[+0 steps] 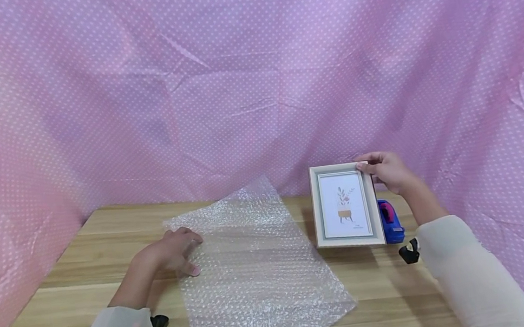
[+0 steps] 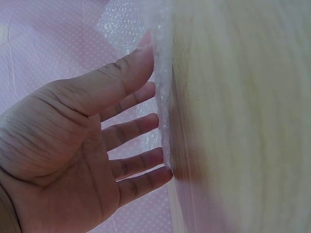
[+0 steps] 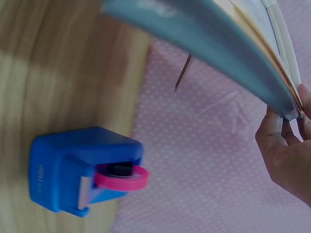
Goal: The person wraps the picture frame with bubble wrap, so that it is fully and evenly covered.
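A sheet of clear bubble wrap (image 1: 259, 262) lies spread over the middle of the wooden table. On its left edge rests my left hand (image 1: 177, 253); the left wrist view shows the fingers (image 2: 138, 128) spread and fairly straight, their tips touching the bubble wrap (image 2: 165, 97). My right hand (image 1: 387, 170) pinches a picture frame (image 1: 317, 208) by its top right corner, thumb in front. The picture frame, cream and grey with a plant print, is upright above the table. In the right wrist view the fingers (image 3: 272, 128) grip the corner of the picture frame (image 3: 214, 53), seen edge-on.
A blue tape dispenser (image 1: 395, 231) with a pink core stands on the table behind the picture frame, partly hidden in the head view. Pink dotted cloth (image 1: 232, 80) hangs around the back and sides of the wooden table (image 1: 77, 295).
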Tool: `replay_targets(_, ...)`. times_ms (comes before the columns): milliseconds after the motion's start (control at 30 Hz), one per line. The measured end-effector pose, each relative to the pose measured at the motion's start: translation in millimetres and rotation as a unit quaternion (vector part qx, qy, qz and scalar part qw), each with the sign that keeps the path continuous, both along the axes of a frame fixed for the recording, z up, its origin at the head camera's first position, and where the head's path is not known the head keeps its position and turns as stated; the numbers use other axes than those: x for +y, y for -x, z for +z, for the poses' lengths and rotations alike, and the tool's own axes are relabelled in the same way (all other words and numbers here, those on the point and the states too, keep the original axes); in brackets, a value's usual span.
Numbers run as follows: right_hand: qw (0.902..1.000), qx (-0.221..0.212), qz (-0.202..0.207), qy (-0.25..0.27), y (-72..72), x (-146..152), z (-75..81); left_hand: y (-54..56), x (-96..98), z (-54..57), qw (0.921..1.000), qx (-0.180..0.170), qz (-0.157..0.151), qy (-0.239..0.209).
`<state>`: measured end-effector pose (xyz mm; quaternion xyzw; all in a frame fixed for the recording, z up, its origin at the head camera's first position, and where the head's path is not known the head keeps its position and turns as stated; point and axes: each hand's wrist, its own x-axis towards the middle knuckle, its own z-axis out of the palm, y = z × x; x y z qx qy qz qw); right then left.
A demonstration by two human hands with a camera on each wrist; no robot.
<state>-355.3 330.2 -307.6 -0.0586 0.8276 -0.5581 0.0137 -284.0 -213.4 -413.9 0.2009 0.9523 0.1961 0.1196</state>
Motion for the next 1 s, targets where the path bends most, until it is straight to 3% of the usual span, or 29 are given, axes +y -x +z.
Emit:
replay_targets(200,0.9991,-0.002,0.015,0.039,-4.6,-12,20.1,0.7,-2.5,-0.8,1.0,0.004,-0.001,0.004)
replay_targets(400,0.9972,-0.02,0.023,0.069,-10.8,-32,27.1,1.3,-4.7,-2.0,1.0,0.002,0.001,0.005)
replay_targets(667,0.9941,-0.063,0.018,0.087,-17.3,-55,19.5,1.5,-4.8,-3.3,1.0,-0.002,0.003,0.002)
replay_targets(1000,0.9922,-0.078,0.022,0.095,-20.7,-96,-1.2,1.9,-1.6,0.5,1.0,0.0,-0.002,0.007)
